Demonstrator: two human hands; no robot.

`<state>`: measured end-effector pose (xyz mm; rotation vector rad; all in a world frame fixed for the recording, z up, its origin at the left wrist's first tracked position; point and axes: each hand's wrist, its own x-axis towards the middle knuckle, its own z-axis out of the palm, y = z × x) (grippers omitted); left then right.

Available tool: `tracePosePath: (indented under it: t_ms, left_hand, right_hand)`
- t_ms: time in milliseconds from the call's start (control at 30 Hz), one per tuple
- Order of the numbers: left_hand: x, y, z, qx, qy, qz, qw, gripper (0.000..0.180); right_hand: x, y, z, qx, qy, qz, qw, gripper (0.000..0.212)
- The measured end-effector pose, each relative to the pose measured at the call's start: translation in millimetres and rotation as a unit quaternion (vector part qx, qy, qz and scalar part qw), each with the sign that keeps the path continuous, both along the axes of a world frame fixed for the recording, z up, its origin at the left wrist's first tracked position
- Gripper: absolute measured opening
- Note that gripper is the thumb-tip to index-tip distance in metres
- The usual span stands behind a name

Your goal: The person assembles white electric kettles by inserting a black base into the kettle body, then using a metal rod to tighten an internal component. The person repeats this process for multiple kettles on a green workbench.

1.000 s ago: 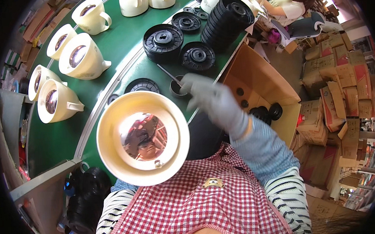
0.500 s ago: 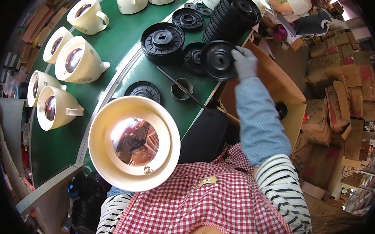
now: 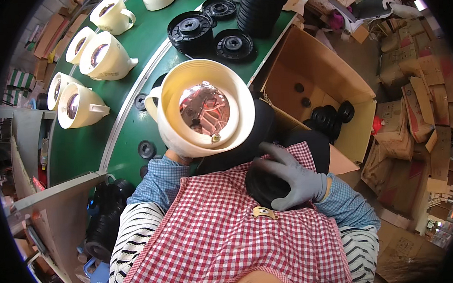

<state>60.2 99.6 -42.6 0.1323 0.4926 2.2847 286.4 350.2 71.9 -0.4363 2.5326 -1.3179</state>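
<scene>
A cream jug-like body (image 3: 168, 129) with a loop handle and a wide round mouth is raised in front of me; a shiny, mirror-like pinkish lining shows inside it. My left hand (image 3: 179, 157) supports it from below, its fingers mostly hidden behind it. In front of the apron, my right hand (image 3: 294, 175), in a grey glove, has its fingers curved round a round black plastic part (image 3: 261, 184). The fingertips are slightly smeared by motion. Black ribbed discs (image 3: 234, 44) lie on the green table beyond the jug.
Several similar cream jugs (image 3: 106, 58) stand at the left on the green table (image 3: 120, 138). Stacked black discs (image 3: 190, 29) and a taller stack (image 3: 262, 11) sit at the back. To the right, an open cardboard box (image 3: 329, 61) contains black parts. Piled cartons (image 3: 390, 134) stand beyond.
My right hand has come from the table's discs to the front of my apron with a black part. The jug has moved up and right, bringing its handle into view.
</scene>
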Motion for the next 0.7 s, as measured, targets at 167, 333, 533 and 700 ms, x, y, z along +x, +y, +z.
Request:
tracePosePath:
  t_ms: [167,333,533,700]
  left_hand:
    - [23,12,8,0.01,0.006,-0.047,0.999,0.053]
    - [36,16,15,0.002,0.021,-0.092,0.996,0.053]
    - [43,21,18,-0.007,0.029,-0.179,0.983,0.053]
    - [61,43,26,0.006,-0.012,-0.28,0.96,0.052]
  right_hand:
    - [27,0,-5,-0.085,-0.286,0.089,0.95,0.13]
    - [51,14,1,-0.144,-0.161,0.067,0.974,0.128]
    - [53,28,24,-0.462,0.154,-0.181,0.854,0.107]
    - [15,25,12,-0.226,0.392,-0.128,0.882,0.11]
